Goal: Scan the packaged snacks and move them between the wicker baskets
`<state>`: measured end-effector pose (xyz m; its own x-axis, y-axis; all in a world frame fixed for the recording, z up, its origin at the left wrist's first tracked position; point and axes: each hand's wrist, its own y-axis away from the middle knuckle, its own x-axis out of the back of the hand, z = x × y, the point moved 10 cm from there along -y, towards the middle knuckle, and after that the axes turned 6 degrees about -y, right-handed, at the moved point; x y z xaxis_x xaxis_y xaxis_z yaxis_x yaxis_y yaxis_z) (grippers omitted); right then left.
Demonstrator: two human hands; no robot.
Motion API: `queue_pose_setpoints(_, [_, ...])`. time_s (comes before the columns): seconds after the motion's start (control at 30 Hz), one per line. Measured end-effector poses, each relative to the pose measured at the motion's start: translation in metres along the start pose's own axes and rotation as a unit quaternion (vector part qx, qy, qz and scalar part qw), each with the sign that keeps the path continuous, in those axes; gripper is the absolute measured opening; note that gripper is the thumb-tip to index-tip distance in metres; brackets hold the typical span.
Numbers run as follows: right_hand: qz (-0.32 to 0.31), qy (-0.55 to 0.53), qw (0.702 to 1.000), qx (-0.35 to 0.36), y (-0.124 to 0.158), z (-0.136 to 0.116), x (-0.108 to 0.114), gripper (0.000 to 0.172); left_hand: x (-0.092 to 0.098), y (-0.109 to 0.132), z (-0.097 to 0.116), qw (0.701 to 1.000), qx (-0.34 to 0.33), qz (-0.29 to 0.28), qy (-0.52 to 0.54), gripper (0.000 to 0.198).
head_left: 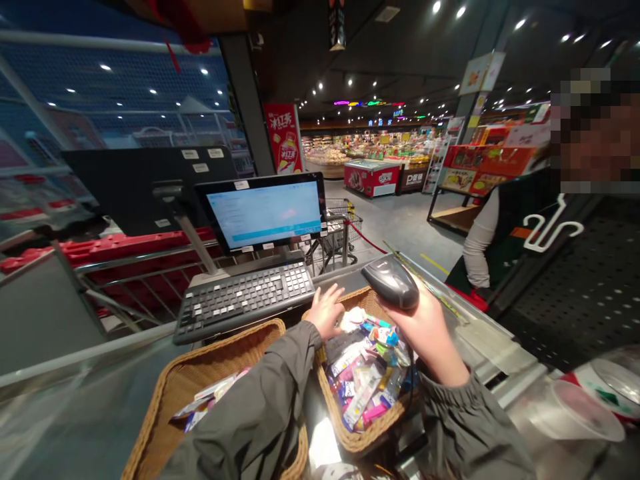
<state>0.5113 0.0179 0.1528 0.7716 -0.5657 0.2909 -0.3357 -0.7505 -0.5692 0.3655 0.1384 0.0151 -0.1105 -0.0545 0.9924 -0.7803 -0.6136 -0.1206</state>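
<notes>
Over the far side of the right basket [327,400], steady the scanner [393,283] in the right hand [426,327], with fingers wrapped beneath, tips hidden; with the left hand [326,312] spread-fingered at the far-left corner, leave the packets [367,387] inside uncovered.

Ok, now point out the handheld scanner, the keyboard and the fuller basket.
Handheld scanner [391,281], head view: on its dark upper casing.
Keyboard [246,296], head view: on the middle of its keys.
Fuller basket [357,441], head view: on its near woven rim.
</notes>
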Motion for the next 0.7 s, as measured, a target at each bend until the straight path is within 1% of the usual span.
queue_pose_setpoints(0.1, [0.0, 0.007, 1.0, 0.009, 0.0, -0.005, -0.005, 0.056, 0.057, 0.011, -0.013, 0.996, 0.005, 0.082, -0.031, 0.026])
queue_pose_setpoints(0.2, [0.004, 0.017, 0.999, 0.035, 0.001, -0.018, -0.013, 0.056, 0.109, 0.029, -0.025, 0.987, 0.016, 0.148, -0.065, 0.025])
queue_pose_setpoints(0.27, [0.002, 0.02, 0.998, 0.056, 0.002, -0.029, -0.022, 0.055, 0.138, 0.043, -0.034, 0.979, 0.028, 0.185, -0.083, 0.024])
queue_pose_setpoints(0.33, [-0.005, 0.02, 0.997, 0.079, 0.004, -0.041, -0.032, 0.054, 0.162, 0.057, -0.041, 0.972, 0.036, 0.212, -0.097, 0.022])
queue_pose_setpoints(0.4, [-0.017, 0.016, 0.994, 0.104, 0.005, -0.054, -0.044, 0.055, 0.18, 0.07, -0.048, 0.966, 0.044, 0.229, -0.112, 0.021])
queue_pose_setpoints(0.5, [-0.024, 0.012, 0.991, 0.131, 0.005, -0.072, -0.06, 0.055, 0.2, 0.089, -0.056, 0.958, 0.057, 0.246, -0.135, 0.021])
queue_pose_setpoints(0.7, [-0.034, 0.013, 0.983, 0.178, 0.013, -0.112, -0.085, 0.052, 0.227, 0.123, -0.07, 0.949, 0.081, 0.265, -0.15, 0.024])
